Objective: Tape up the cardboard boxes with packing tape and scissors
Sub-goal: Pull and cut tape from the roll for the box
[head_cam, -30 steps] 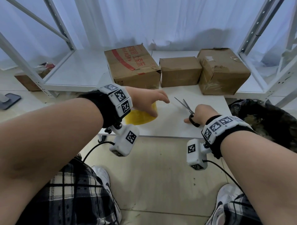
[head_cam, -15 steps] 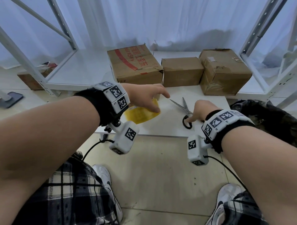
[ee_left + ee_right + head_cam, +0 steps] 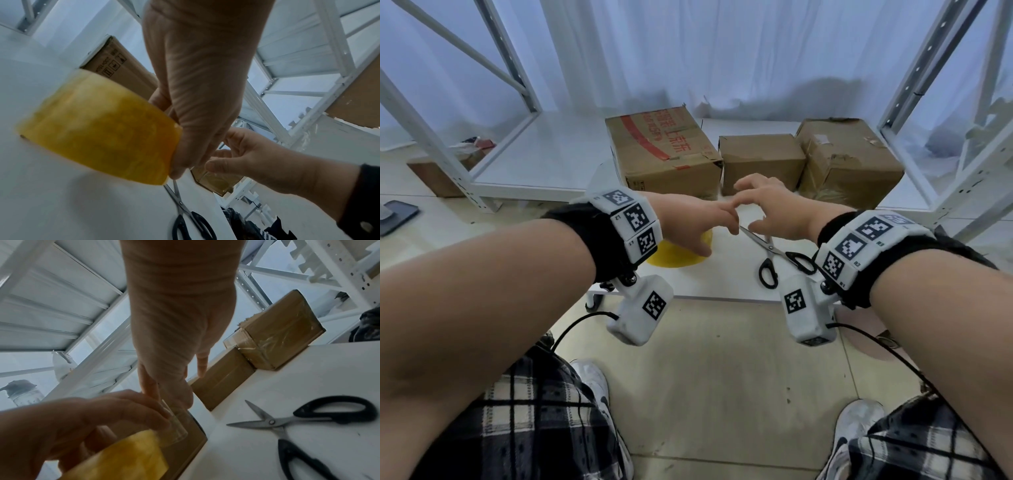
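Left hand (image 3: pixel 685 219) has the yellow tape roll (image 3: pixel 98 129), fingers wrapped round its edge, holding it up just off the white surface (image 3: pixel 722 277), and here's the right hand (image 3: pixel 774 209) right beside it, thumb and fingers pinching at the clear loose end (image 3: pixel 174 428) where it peels from the roll. The strip looks short, barely started. The scissors (image 3: pixel 780 255) lie flat on the surface just beside the right wrist, blades slightly apart, nobody touching them. Three boxes wait in a row at the back: the big box (image 3: pixel 661 150) with red print on the left, the small box (image 3: pixel 760 161) in the middle, the crumpled box (image 3: pixel 849 157) on the right, all well clear of both hands. From the right wrist view the crumpled box shows shiny film across its near faces, so it may carry tape already, though I cannot tell whether that is fresh work or old wrapping; the small box looks closed, and its seam I can't read. So where are we? Early in a round, I'd judge: the end is only just being found, no strip is drawn out, nothing is laid on a box, nothing cut. Left to do: pull a length, press it over a seam, then pick up the scissors and snip.
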`<act>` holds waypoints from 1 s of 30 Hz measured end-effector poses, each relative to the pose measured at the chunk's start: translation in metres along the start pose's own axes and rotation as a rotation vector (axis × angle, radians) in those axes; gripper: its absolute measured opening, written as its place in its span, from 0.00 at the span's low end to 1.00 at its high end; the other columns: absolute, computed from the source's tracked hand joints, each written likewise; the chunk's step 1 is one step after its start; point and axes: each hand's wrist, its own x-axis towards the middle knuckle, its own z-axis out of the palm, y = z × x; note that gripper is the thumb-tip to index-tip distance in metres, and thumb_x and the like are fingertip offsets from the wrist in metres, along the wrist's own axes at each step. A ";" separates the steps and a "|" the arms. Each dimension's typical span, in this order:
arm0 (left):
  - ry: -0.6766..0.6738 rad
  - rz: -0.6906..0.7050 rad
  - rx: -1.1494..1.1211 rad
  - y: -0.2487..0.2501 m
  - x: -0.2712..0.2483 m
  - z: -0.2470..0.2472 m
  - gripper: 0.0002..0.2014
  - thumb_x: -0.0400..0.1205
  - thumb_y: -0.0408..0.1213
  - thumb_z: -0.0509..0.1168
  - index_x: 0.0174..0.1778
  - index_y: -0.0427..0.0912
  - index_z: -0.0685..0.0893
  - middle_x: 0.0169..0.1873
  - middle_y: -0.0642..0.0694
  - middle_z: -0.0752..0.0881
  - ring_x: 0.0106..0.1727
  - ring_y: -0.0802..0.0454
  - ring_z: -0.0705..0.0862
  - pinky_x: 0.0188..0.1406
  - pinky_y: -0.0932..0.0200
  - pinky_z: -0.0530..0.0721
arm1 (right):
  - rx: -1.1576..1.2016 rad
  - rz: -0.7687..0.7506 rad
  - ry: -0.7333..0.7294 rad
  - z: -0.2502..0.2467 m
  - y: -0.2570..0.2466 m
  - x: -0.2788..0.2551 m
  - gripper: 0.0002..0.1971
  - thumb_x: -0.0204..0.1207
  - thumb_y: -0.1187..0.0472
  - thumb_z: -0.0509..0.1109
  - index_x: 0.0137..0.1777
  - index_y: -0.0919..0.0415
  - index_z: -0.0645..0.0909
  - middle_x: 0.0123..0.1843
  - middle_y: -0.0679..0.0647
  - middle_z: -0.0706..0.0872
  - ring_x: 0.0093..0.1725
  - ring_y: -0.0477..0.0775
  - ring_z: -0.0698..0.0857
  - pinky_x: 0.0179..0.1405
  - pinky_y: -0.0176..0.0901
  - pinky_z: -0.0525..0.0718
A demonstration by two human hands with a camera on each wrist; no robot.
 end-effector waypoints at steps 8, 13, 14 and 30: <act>0.001 0.037 -0.050 0.002 -0.006 -0.002 0.28 0.81 0.37 0.66 0.78 0.50 0.68 0.78 0.56 0.64 0.72 0.54 0.72 0.64 0.65 0.68 | 0.119 -0.017 0.064 -0.004 0.005 0.001 0.14 0.76 0.67 0.69 0.58 0.52 0.81 0.65 0.52 0.76 0.63 0.54 0.77 0.60 0.39 0.76; 0.001 0.039 -0.023 0.006 -0.007 -0.001 0.28 0.81 0.37 0.66 0.78 0.51 0.67 0.78 0.58 0.64 0.70 0.54 0.73 0.61 0.64 0.71 | 0.558 0.081 0.052 -0.006 -0.009 0.001 0.16 0.80 0.71 0.62 0.65 0.58 0.79 0.56 0.53 0.84 0.52 0.47 0.82 0.49 0.36 0.83; 0.000 0.041 -0.011 0.007 -0.007 -0.001 0.29 0.81 0.38 0.65 0.79 0.51 0.67 0.78 0.58 0.64 0.69 0.54 0.74 0.58 0.65 0.71 | 0.592 0.091 0.037 -0.005 -0.011 0.000 0.15 0.81 0.70 0.61 0.65 0.57 0.79 0.56 0.52 0.84 0.53 0.47 0.83 0.52 0.38 0.83; 0.100 -0.022 -0.672 0.007 -0.009 -0.002 0.13 0.76 0.34 0.74 0.49 0.50 0.78 0.66 0.45 0.73 0.57 0.40 0.81 0.53 0.42 0.87 | 0.323 -0.019 0.324 0.001 -0.002 -0.013 0.10 0.75 0.66 0.72 0.54 0.55 0.82 0.58 0.54 0.72 0.55 0.50 0.76 0.59 0.42 0.78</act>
